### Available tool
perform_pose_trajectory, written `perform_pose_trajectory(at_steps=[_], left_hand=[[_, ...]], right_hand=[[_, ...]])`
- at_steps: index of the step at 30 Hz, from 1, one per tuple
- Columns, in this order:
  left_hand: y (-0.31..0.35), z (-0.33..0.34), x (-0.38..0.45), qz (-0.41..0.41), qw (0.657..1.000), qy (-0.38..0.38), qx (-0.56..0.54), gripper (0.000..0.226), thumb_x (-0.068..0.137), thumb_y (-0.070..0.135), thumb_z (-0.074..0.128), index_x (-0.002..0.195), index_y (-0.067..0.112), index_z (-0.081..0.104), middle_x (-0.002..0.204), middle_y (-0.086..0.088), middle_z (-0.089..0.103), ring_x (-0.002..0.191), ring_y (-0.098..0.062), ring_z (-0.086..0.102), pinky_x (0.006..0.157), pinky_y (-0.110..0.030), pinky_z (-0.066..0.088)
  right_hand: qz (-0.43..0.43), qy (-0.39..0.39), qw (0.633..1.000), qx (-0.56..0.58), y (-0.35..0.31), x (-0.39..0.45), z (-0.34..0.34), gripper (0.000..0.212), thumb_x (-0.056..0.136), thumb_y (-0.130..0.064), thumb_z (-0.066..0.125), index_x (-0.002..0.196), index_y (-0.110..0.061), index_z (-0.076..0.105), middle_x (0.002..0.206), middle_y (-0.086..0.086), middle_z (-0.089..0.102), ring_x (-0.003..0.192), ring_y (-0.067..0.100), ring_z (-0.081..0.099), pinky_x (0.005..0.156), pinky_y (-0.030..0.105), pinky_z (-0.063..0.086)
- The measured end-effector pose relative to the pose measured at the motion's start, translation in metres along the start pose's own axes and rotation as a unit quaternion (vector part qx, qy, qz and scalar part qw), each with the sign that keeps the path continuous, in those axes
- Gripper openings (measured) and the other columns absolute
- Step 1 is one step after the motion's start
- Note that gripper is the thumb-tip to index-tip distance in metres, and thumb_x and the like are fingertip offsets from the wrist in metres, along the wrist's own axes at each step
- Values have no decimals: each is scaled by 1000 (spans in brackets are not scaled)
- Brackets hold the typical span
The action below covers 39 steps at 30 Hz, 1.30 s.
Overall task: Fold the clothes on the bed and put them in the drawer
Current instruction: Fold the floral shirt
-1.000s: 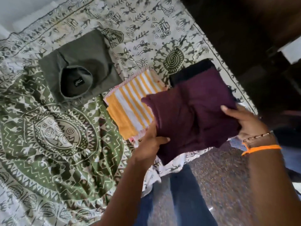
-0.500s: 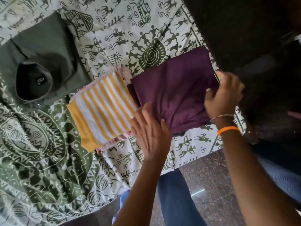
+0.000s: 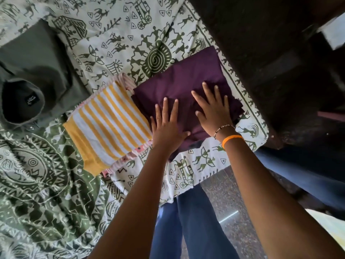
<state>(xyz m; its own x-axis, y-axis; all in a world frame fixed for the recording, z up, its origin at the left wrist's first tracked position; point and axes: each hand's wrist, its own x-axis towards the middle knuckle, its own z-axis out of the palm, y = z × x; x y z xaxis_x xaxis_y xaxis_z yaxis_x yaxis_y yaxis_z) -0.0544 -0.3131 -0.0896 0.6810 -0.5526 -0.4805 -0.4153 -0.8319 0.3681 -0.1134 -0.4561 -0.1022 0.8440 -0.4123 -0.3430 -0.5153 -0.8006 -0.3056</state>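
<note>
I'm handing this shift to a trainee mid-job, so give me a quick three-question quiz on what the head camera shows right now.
1. True or false: both hands lie flat with straight fingers on the maroon garment.
2. Which folded item lies right beside the maroon garment, on the left of the picture? A) grey-green shirt B) yellow striped cloth C) blue towel
3. Fill in: the orange band is worn on the ____ wrist.

Key: 1 true, the left hand and right hand both press it. 2 B. 3 right.
</note>
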Motion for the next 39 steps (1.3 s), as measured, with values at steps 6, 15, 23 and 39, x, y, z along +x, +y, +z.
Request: perform_pose_trajectory(at_steps=[6, 15, 23, 39], left_hand=[[28, -49, -47, -19, 955, 66, -289, 20, 88, 8, 55, 104, 14, 67, 101, -4, 66, 78, -9, 61, 67, -6, 40], [107, -59, -174, 89, 954, -85, -274, 20, 88, 5, 52, 97, 14, 67, 93, 0, 67, 81, -19, 64, 76, -28, 49], [159, -23, -246, 153, 942, -193, -228, 24, 88, 9, 52, 97, 31, 57, 102, -4, 67, 94, -28, 63, 84, -39, 49], [329, 81, -292, 176, 918, -304, -185, 16, 90, 7, 53, 99, 19, 58, 79, 0, 60, 73, -22, 57, 75, -38, 48]], right_hand=[[115, 131, 912, 370, -18, -64, -55, 31, 84, 6, 45, 104, -4, 66, 107, 10, 67, 96, 19, 61, 81, 12, 43], [244, 289, 776, 504, -15, -223, -121, 25, 83, 10, 45, 95, 4, 66, 94, 12, 66, 84, 17, 60, 77, 35, 52], [368, 406, 688, 476, 30, -354, -131, 23, 88, 7, 44, 96, 0, 66, 83, 12, 64, 48, 1, 53, 55, 17, 45], [427, 364, 672, 483, 199, -457, -132, 24, 87, 7, 43, 89, -2, 66, 83, 11, 65, 71, 19, 58, 69, 28, 47]])
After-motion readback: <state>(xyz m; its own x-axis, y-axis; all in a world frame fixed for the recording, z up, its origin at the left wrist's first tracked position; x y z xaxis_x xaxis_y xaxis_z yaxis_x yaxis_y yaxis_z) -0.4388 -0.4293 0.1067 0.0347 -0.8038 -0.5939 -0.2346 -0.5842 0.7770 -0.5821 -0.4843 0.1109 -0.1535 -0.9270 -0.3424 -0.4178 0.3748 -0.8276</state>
